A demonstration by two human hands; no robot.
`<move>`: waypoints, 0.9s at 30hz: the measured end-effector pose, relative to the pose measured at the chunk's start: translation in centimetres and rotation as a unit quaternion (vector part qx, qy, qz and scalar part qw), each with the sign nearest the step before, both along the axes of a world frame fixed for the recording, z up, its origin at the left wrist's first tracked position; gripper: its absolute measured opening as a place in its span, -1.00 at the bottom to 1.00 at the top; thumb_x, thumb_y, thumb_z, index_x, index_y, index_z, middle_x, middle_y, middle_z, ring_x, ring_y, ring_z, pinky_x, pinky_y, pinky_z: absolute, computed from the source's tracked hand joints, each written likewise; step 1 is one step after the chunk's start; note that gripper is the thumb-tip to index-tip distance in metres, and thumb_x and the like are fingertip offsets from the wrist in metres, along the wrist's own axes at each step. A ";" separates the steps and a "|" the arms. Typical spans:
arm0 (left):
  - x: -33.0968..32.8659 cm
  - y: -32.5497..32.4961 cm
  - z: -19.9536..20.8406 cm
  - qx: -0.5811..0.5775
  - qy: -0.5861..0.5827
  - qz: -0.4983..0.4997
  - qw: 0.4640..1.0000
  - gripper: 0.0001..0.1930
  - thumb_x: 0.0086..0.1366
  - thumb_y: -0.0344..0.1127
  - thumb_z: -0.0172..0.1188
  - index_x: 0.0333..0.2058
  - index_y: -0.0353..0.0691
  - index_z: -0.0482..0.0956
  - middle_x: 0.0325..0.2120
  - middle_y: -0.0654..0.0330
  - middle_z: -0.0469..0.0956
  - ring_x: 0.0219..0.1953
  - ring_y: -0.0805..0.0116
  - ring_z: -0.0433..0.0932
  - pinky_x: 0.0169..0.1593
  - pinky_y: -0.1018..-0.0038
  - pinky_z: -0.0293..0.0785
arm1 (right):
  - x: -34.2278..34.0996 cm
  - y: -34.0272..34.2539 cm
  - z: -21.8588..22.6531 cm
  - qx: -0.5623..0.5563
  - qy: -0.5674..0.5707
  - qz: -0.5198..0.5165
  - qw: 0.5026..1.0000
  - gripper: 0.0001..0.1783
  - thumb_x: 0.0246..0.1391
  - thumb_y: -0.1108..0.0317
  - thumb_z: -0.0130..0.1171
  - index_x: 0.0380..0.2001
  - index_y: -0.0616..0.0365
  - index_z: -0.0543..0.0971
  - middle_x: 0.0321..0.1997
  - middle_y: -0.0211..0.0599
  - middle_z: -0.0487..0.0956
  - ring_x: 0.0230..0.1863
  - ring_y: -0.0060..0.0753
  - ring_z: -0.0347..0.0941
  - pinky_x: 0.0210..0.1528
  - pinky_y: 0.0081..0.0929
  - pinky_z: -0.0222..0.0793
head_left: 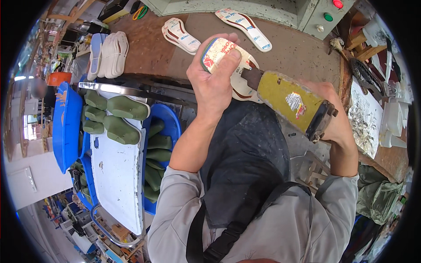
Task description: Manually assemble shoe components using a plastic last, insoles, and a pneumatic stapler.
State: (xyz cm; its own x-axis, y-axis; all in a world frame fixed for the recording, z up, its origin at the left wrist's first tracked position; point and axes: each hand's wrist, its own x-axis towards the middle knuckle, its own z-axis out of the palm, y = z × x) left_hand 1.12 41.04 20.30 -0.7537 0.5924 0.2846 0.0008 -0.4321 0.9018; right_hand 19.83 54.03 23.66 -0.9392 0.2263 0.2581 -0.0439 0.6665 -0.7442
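Note:
My left hand (209, 90) is closed around a white insole (218, 51) with red print, its thumb pressed on the upper face. A thin green edge shows beneath the insole; most of what lies under it is hidden by my hand. My right hand (323, 91) grips a worn yellow-green staple gun (287, 98), which partly covers its fingers. The gun's dark metal nose (252, 78) points left and meets the insole near its middle. Beyond my hands, two printed insoles lie apart on the workbench: one insole (177, 36) to the left, another insole (246, 30) to the right.
Stacked white insoles (115, 55) stand at the bench's left end. A white-topped cart (116, 175) on my left carries several green shoe lasts (127, 108). More lasts fill a blue tub (173, 122). A grey machine housing (280, 13) borders the bench; tools and plastic bottles (391, 118) stand right.

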 end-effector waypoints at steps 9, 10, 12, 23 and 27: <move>-2.2 -2.2 -1.2 0.060 -0.064 -0.010 0.996 -0.70 0.19 -0.47 0.20 -0.09 -0.40 0.45 -0.19 0.04 0.56 -0.13 0.32 0.56 -0.06 0.45 0.50 | 1.7 0.4 -2.1 0.129 -0.102 -0.203 0.965 -0.48 -0.31 0.37 0.31 -0.16 0.30 0.52 -0.39 0.07 0.58 -0.30 0.16 0.51 -0.23 -0.22 0.44; -2.7 -2.5 -1.6 0.068 -0.061 -0.002 0.996 -0.70 0.19 -0.47 0.20 -0.09 -0.40 0.45 -0.19 0.04 0.56 -0.13 0.32 0.56 -0.06 0.45 0.50 | 2.0 1.3 -3.5 0.188 -0.183 -0.318 0.911 -0.47 -0.25 0.36 0.29 -0.10 0.28 0.51 -0.38 0.08 0.59 -0.29 0.17 0.52 -0.21 -0.17 0.44; -3.1 -3.0 -1.8 0.112 -0.135 -0.061 0.983 -0.72 0.20 -0.49 0.18 -0.10 -0.38 0.44 -0.20 0.05 0.55 -0.14 0.29 0.56 -0.06 0.41 0.52 | 2.4 3.7 -6.5 0.190 -0.246 -0.358 0.880 -0.38 -0.21 0.29 0.33 0.01 0.22 0.46 -0.24 0.06 0.59 -0.16 0.13 0.51 -0.09 -0.17 0.40; -3.2 -11.9 1.7 0.294 -0.246 -0.120 0.916 -0.59 0.36 0.00 0.03 -0.08 -0.25 0.42 -0.24 0.18 0.54 -0.14 0.34 0.54 0.02 0.35 0.46 | -2.1 -9.4 -7.7 0.165 0.131 -0.032 0.977 -0.07 -0.34 0.29 0.53 0.17 0.23 0.35 0.21 0.09 0.30 0.20 0.09 0.30 0.17 -0.18 0.26; -0.4 -17.6 1.0 0.160 0.025 0.021 0.987 0.12 0.02 0.18 0.33 0.32 -0.34 -0.14 0.29 0.04 0.04 0.33 0.24 0.05 0.35 0.38 -0.06 | -6.4 -15.7 -8.7 -0.466 0.095 0.075 0.876 -0.22 -0.02 0.25 0.33 0.21 0.31 0.25 0.15 -0.13 0.39 0.06 -0.28 0.39 0.13 -0.33 0.29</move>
State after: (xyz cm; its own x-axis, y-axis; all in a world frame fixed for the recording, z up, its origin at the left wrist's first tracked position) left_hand 0.72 23.39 21.31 -0.7561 0.4342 0.4896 0.0659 -0.6939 0.7171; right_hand 13.41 38.36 15.00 -0.9365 0.3002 0.1811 -0.2609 -0.2518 -0.9320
